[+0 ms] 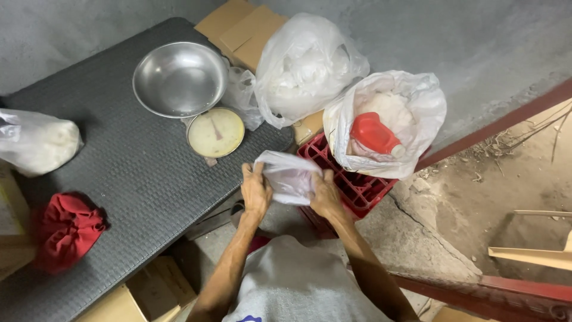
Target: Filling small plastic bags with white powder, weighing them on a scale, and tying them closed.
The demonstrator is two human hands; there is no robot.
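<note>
Both hands, left [256,192] and right [325,194], are gripping a small clear bag [289,176] just in front of the red crate [357,188], fingers pinched on its edges. It is looking empty; the scale's bowl [180,79] beyond is sitting empty too, so filling is not yet begun.

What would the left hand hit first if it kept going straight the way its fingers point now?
Probably the dial scale. The left hand grips one edge of a small clear bag, fingers aimed up and away from the body. The scale's round face lies just beyond on the dark mat, though depth is hard to judge.
</note>
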